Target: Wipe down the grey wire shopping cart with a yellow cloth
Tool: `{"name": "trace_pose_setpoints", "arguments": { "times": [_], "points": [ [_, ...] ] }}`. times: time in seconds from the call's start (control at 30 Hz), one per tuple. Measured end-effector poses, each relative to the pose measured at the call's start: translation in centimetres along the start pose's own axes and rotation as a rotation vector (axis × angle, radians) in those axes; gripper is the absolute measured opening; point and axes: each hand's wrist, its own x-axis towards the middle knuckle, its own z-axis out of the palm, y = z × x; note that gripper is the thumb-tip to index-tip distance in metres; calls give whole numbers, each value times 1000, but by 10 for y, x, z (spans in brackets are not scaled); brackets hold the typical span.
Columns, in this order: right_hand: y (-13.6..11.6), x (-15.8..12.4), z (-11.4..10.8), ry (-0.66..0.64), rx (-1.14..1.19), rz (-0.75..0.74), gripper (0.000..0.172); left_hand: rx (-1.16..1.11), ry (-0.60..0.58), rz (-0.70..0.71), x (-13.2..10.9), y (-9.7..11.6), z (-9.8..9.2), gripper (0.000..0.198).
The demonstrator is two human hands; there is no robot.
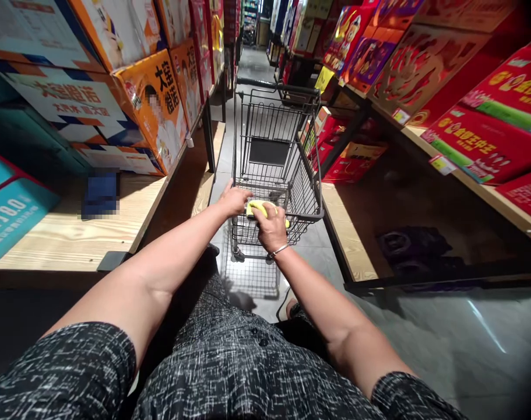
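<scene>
A black wire shopping cart (269, 151) stands in the aisle straight in front of me. My left hand (234, 201) straddles its near left rim, with the thumb outside and the fingers reaching over the inner side. Bunched in my right hand (273, 228) is a yellow cloth (259, 205), closed against the cart's near rim. Part of that rim is hidden by the cloth and fingers. A thin bracelet circles my right wrist.
Shelves flank the aisle. Orange and white boxes (154, 111) are stacked on the left, with a blurred dark blue item (100, 194) on the wooden board (73, 239). Red gift boxes (470, 143) fill the right shelf. Tiled floor (252, 61) runs ahead past the cart.
</scene>
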Motion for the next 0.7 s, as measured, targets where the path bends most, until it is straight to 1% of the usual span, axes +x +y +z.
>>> {"name": "trace_pose_setpoints", "arguments": {
  "times": [0.07,0.1,0.17,0.23,0.3,0.33,0.4,0.47,0.5,0.57,0.63,0.7],
  "points": [
    [-1,1,0,-1,4,-70,48,-8,-23,-4,-7,10,0,45],
    [4,-1,-2,-3,0,-101,46,-17,-28,-11,-10,13,-1,47],
    [25,-11,-9,-12,-24,-136,43,-19,-33,-20,-18,17,-2,49],
    [51,-24,-19,2,-63,-113,43,-7,-64,13,-22,17,-5,48],
    [73,-36,-28,53,-95,-58,42,3,-120,41,-22,17,-11,44],
    [81,-41,-30,87,-107,-29,41,11,-148,31,-21,18,-14,42],
    [88,-46,-27,153,-125,10,40,30,-191,-25,-17,22,-20,41],
    [84,-48,-13,172,-132,7,38,35,-223,-78,-15,29,-24,47],
    [79,-49,-3,150,-127,-17,36,29,-232,-92,-14,32,-25,53],
    [67,-53,21,35,-100,-96,33,14,-216,-108,-15,36,-25,64],
    [55,-64,46,-150,-63,-163,33,6,-168,-104,-18,37,-23,65],
    [47,-80,67,-365,-29,-176,34,7,-130,-79,-21,36,-20,60]
  ]
}}
